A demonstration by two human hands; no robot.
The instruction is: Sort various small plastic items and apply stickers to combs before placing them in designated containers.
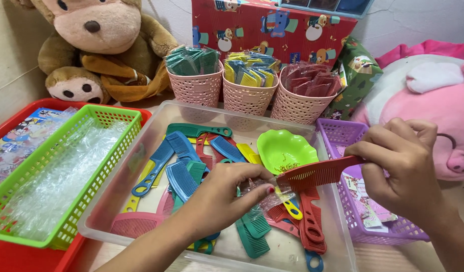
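My right hand [400, 161] holds a red comb [317, 174] by its handle end, level above a clear plastic bin [146, 136]. My left hand [227, 194] pinches a small clear plastic sleeve [262, 194] at the comb's toothed tip. Below, the bin holds several loose combs in blue [179, 179], teal [199, 131], red [310, 224] and yellow, plus a green scalloped dish [285, 148].
A green basket [108, 118] of clear sleeves sits in a red tray [5, 257] at left. A purple basket [343, 133] is at right. Three pink cups [199, 90] of bagged combs stand behind, with a brown monkey plush [98, 45] and a pink plush [438, 100].
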